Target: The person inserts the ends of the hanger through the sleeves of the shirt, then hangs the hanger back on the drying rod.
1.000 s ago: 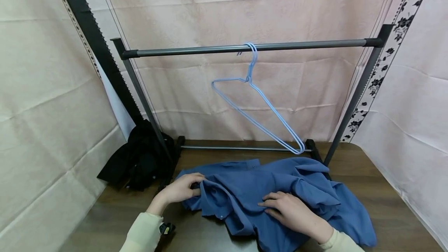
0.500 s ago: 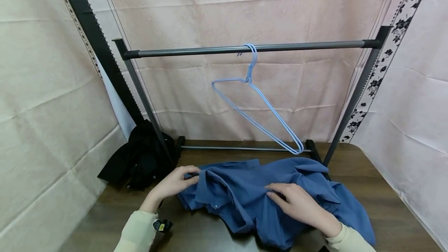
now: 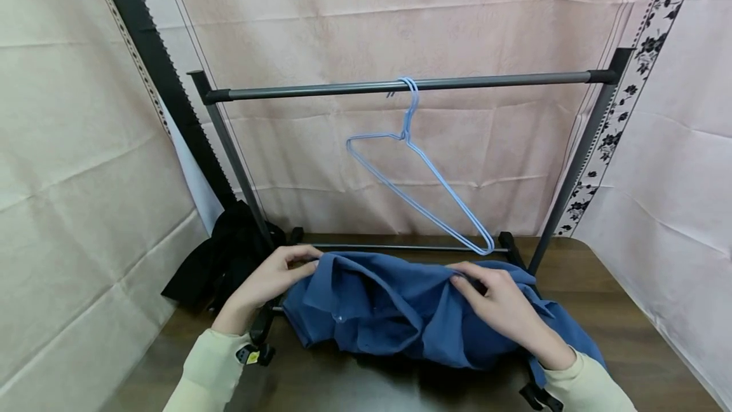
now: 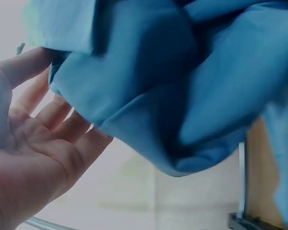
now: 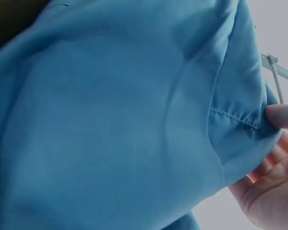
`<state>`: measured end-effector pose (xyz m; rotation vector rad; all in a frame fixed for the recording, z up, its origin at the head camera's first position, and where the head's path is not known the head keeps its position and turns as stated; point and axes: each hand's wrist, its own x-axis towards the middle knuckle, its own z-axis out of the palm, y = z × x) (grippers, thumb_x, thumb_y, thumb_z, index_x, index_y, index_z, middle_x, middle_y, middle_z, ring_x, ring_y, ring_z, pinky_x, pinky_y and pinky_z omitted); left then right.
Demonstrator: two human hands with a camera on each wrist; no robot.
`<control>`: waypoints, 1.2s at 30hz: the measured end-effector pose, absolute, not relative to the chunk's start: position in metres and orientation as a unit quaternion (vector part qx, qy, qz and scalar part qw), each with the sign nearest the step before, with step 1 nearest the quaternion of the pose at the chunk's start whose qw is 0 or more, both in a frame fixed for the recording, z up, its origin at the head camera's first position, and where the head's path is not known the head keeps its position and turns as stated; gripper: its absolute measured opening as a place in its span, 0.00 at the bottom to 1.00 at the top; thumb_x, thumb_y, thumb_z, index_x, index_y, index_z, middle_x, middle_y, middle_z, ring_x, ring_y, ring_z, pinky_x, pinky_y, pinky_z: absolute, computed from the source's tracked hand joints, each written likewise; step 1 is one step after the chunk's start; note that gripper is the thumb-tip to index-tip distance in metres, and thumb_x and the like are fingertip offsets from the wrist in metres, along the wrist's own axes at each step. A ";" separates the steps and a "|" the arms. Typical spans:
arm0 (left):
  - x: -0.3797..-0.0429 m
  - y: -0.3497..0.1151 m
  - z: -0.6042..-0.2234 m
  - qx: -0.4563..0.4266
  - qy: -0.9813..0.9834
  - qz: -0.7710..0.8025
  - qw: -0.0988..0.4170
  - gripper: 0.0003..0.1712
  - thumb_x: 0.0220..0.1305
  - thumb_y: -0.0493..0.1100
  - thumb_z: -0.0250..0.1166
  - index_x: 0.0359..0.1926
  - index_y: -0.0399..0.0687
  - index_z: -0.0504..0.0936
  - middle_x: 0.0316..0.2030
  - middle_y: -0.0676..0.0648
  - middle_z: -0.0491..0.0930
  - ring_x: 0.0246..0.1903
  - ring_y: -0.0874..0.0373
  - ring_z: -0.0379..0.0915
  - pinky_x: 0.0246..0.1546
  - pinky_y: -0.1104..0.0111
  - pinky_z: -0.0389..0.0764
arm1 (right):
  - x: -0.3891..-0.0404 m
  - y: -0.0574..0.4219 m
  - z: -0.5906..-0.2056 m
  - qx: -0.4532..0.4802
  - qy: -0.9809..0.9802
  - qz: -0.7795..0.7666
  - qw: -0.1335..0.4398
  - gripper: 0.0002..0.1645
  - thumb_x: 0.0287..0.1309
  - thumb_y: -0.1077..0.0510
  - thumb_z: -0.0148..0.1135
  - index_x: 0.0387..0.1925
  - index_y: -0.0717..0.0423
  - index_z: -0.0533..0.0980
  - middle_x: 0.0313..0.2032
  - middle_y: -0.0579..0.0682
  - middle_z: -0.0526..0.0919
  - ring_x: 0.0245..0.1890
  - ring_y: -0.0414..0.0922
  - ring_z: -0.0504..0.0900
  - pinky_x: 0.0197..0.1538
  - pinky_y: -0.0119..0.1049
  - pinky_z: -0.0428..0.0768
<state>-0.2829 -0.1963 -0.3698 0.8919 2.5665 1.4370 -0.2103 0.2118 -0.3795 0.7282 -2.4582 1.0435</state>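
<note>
Here, a blue button-up shirt is pinched in the fingers of the left hand and right hand, held over the worktop near its far edge; a black garment is heaped toward the far left corner; blue hangers are hung from a clothes rack.

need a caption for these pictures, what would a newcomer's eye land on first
Probably the blue garment, pinched by the left hand and right hand at front centre. Above it, light blue hangers hang from a dark rail. Black cloth lies bunched at the left.
</note>
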 end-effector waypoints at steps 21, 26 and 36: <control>-0.264 -0.168 -0.313 0.299 0.768 0.566 -0.031 0.12 0.76 0.42 0.59 0.51 0.39 0.82 0.45 0.45 0.83 0.36 0.52 0.79 0.37 0.65 0.79 | -0.217 0.221 -0.360 0.170 -0.866 0.412 0.227 0.15 0.73 0.56 0.58 0.56 0.39 0.81 0.34 0.39 0.85 0.31 0.37 0.79 0.35 0.30 0.73; -0.260 -0.158 -0.308 0.295 0.748 0.594 -0.034 0.14 0.76 0.41 0.58 0.53 0.36 0.81 0.46 0.46 0.82 0.38 0.53 0.79 0.39 0.66 0.80 | -0.217 0.219 -0.365 0.194 -0.854 0.429 0.220 0.22 0.73 0.63 0.56 0.62 0.39 0.77 0.54 0.42 0.84 0.50 0.35 0.81 0.48 0.25 0.76; -0.258 -0.147 -0.304 0.262 0.742 0.611 -0.085 0.14 0.75 0.44 0.60 0.50 0.39 0.83 0.29 0.45 0.75 0.28 0.55 0.69 0.33 0.67 0.74 | -0.206 0.216 -0.369 0.197 -0.827 0.438 0.292 0.21 0.69 0.66 0.60 0.58 0.45 0.81 0.50 0.44 0.86 0.46 0.33 0.82 0.47 0.22 0.75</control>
